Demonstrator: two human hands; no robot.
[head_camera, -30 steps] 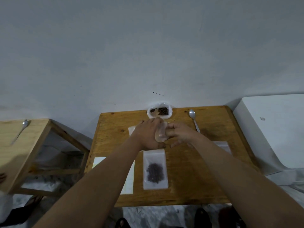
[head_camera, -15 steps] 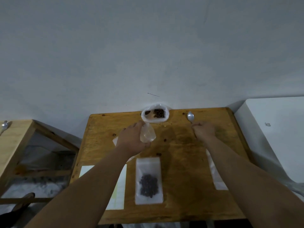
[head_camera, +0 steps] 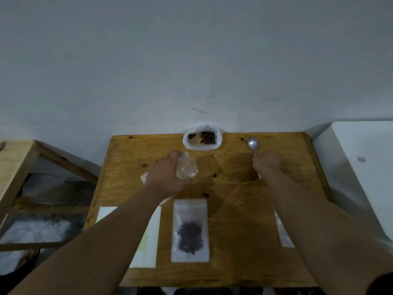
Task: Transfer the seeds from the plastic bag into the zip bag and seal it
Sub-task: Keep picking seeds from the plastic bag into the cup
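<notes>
matt wooden table (head_camera: 234, 209); shiny metal spoon (head_camera: 253, 143); clear plastic bag (head_camera: 187, 168).

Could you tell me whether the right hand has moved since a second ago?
Yes. The right hand left the small bag and went right along the table to the spoon.

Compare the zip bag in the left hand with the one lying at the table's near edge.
The zip bag in the left hand is lifted, bulged open and looks empty; the flat zip bag lies on the table and holds dark seeds. Both are small, clear plastic pouches.
</notes>
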